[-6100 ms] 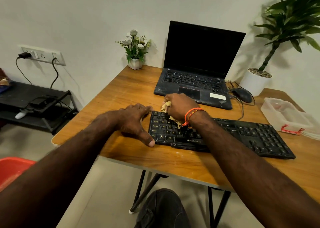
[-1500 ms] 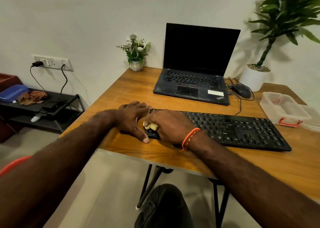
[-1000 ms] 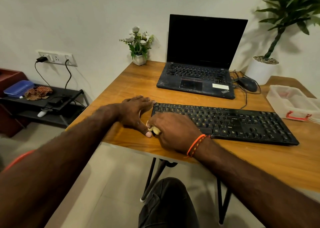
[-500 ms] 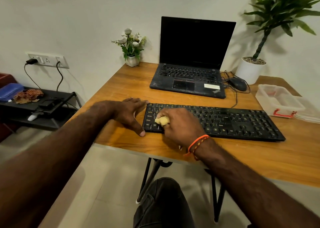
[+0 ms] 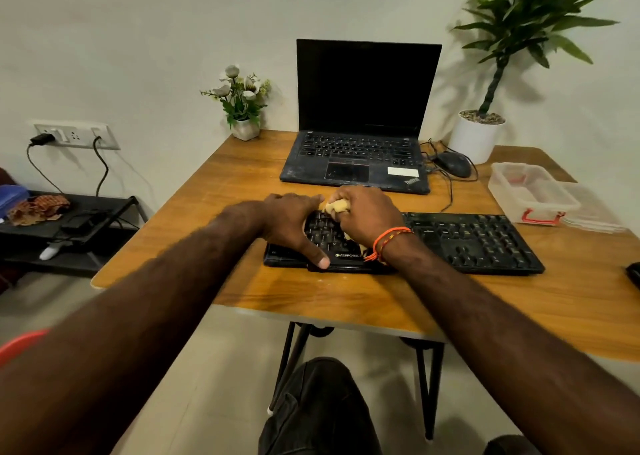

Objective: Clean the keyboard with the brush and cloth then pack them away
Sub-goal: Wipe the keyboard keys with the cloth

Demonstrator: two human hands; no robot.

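Blk keyboard (image 5: 467, 240), tan cloth (image 5: 335, 206) (yellowish).

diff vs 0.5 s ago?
Right hand, gripping the cloth, moved from the near-left keys to the far edge of the keyboard. Left hand shifted onto the keyboard's left end, thumb on its front edge. Laptop and box unchanged.

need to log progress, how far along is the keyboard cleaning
Done: I can't tell; no brush is in view, so the brushing step can't be judged. In hand: the right hand rubs a bunched cloth on the far left keys of the keyboard, while the left hand steadies its left end. Left: packing away; the clear box to the right sits open.
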